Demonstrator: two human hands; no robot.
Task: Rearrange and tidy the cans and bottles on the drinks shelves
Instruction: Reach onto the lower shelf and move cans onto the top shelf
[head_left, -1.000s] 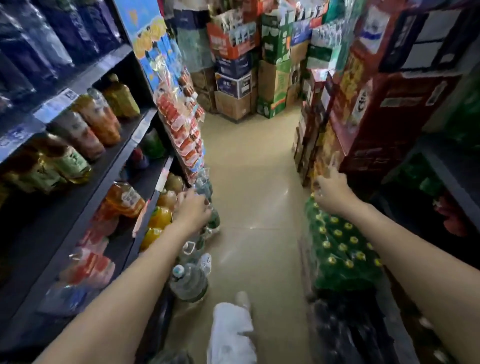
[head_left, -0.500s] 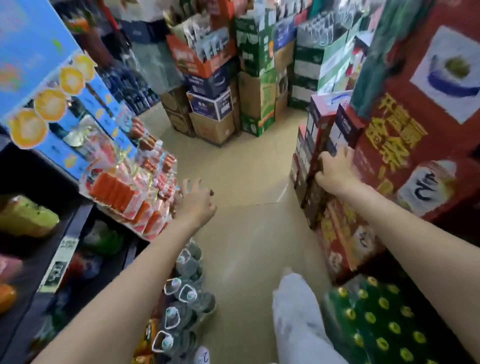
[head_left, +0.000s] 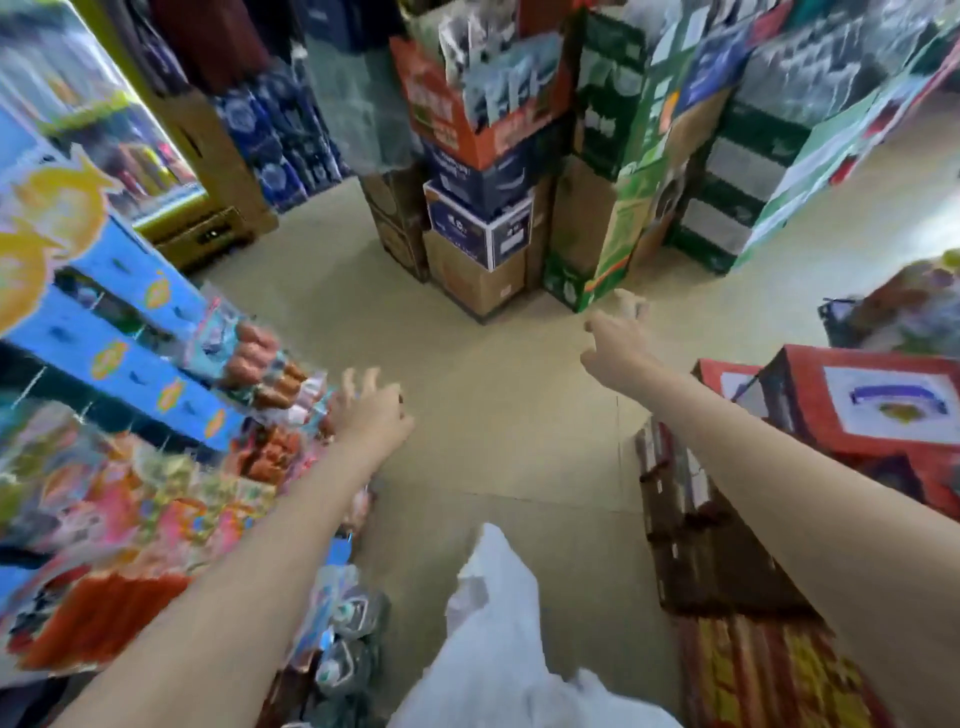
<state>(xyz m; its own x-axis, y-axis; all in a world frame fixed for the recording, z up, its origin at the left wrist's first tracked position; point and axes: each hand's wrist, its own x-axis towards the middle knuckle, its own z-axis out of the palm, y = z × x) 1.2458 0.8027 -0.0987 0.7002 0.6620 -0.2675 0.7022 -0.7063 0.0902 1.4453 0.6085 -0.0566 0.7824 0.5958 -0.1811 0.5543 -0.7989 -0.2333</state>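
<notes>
Over the aisle floor (head_left: 498, 415) | left hand (head_left: 371, 415) spread, empty | right hand (head_left: 615, 343) loose, fingertips blurred

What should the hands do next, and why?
Probably turn back left toward the bottles low by the aisle floor. Both the left hand and right hand hold nothing and hang over bare floor, away from any drinks.

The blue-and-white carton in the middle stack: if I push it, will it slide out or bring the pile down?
Probably risky. The blue-and-white carton sits on a brown box and carries an orange carton and more above, so it is likely pinned and heavy to shift. The pile looks tall and narrow, so a push may tip it.
</notes>
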